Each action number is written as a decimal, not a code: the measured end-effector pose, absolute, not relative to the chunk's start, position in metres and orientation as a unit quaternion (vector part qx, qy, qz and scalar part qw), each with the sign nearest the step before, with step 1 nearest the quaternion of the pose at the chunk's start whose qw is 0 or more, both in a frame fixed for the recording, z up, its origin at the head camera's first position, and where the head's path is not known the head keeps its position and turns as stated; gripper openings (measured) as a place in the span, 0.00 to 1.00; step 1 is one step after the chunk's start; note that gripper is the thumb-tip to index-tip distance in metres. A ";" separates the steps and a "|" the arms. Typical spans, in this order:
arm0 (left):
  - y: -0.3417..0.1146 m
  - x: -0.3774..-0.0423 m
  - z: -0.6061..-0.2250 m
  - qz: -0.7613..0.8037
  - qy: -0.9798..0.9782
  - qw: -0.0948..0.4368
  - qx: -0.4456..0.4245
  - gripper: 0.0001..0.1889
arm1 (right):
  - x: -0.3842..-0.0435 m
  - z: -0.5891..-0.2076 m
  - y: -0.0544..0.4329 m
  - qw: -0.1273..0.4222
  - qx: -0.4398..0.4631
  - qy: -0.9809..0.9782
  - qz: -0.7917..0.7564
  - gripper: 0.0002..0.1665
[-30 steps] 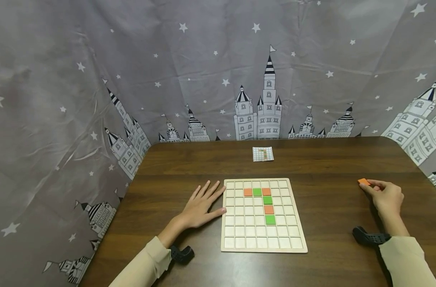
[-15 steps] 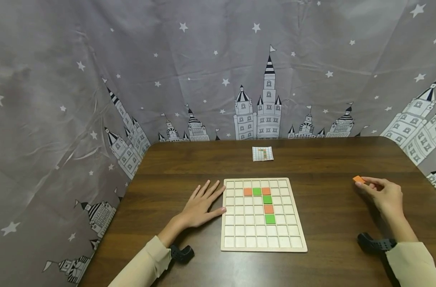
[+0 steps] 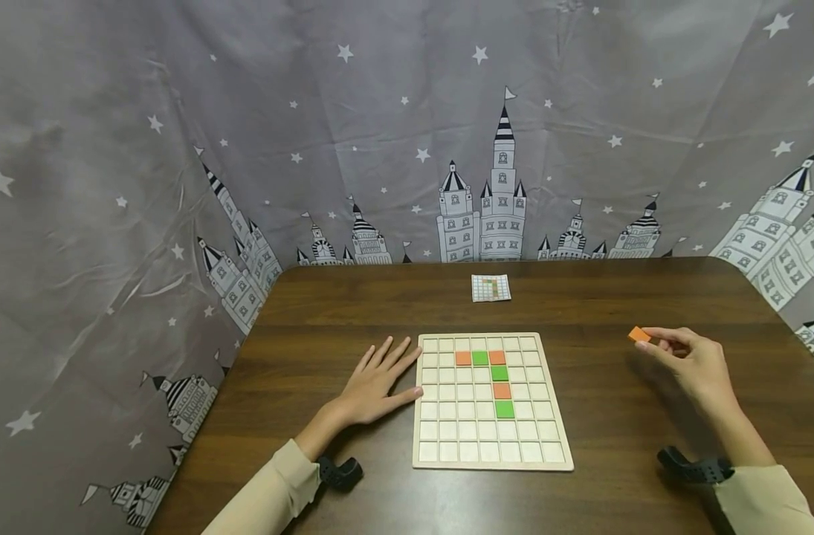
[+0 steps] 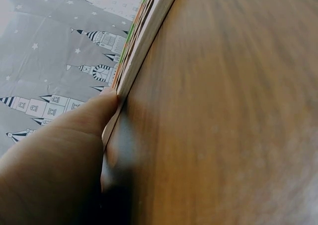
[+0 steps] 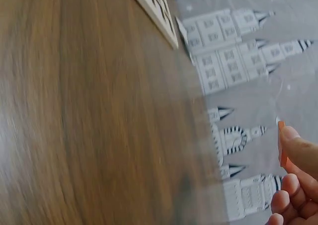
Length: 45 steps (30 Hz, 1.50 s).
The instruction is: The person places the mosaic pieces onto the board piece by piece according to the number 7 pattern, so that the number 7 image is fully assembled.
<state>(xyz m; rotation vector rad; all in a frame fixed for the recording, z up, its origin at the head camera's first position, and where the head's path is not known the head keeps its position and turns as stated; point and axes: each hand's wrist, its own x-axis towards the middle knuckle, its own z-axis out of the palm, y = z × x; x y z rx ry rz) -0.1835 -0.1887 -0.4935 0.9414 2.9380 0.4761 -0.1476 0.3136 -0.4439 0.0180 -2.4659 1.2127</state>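
Observation:
My right hand (image 3: 694,364) pinches a thin orange square tile (image 3: 638,335) between thumb and fingers, to the right of the board. In the right wrist view that tile (image 5: 282,144) appears edge-on at the thumb. A pale wooden grid board (image 3: 447,431) lies on the table. Three orange and three green tiles sit in its cells, such as a green tile (image 3: 505,409) at the lower end of a column. With fingers spread, my left hand (image 3: 369,390) rests flat beside the board; its thumb touches the board's left edge (image 4: 130,68) in the left wrist view.
A small printed card (image 3: 491,287) with a grid pattern lies behind the board. The brown wooden table (image 3: 353,305) ends at a grey curtain (image 3: 380,126) printed with castles and stars. Black straps with cameras sit on both wrists, such as the left strap (image 3: 340,474).
My right hand has moved left across the table, nearer the board, with the orange tile in its pinch. My left hand, the board and the tiles on it have stayed put.

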 end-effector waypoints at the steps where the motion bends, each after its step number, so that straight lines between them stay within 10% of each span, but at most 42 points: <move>1: -0.189 -0.183 -0.493 0.153 0.941 0.009 0.302 0.39 | -0.147 -0.443 0.310 0.194 0.011 -0.880 0.433 0.18; 45: -0.187 -0.183 -0.488 0.144 0.944 0.021 0.297 0.40 | -0.117 -0.456 0.180 0.038 0.257 -0.795 0.549 0.13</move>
